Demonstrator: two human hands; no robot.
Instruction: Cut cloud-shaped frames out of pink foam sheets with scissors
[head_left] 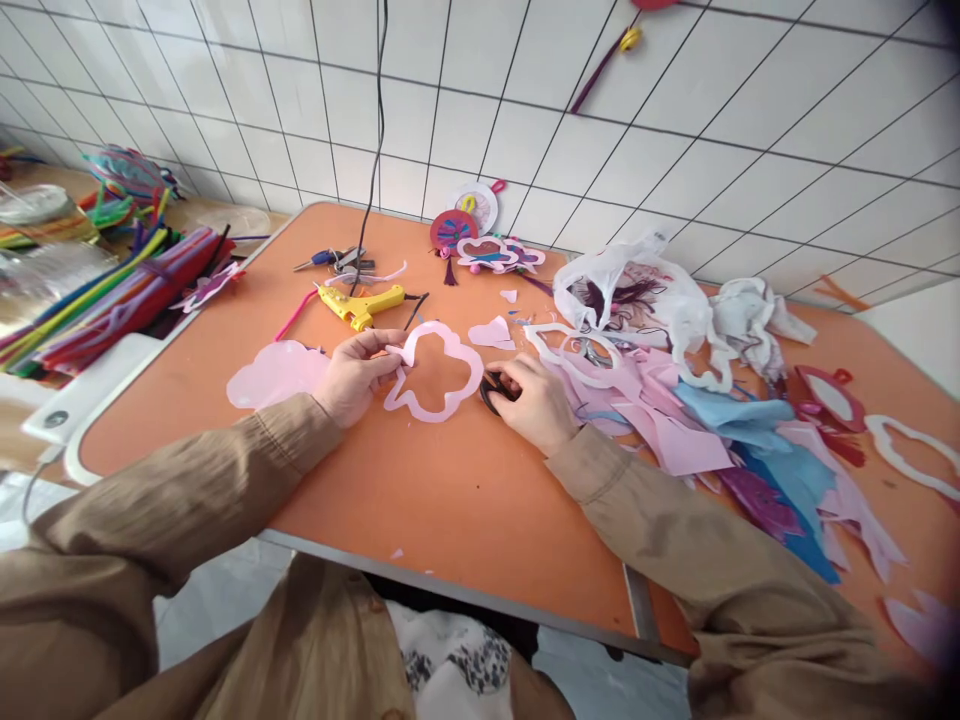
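Between the thumb and fingers of my left hand (361, 375) I pinch a pale pink scalloped cut-out ring (474, 372), shaped like a cloud. The ring is cut through on its left side, and the orange table shows through its middle. My right hand (536, 400) is closed around black-handled scissors (491, 392) at the ring's right edge; their blades are hidden. A solid pale pink cloud-shaped piece (274, 375) lies beside my left wrist. Behind the ring rests a small pink offcut (492, 332).
A yellow glue gun (361, 304) with a cord and some keys (349, 262) lie behind my left hand. Pink and blue scraps (675, 435), a white cut-out frame (574, 350) and a plastic bag (622, 285) cover the right side. Colourful pipe cleaners (135, 300) lie at left.
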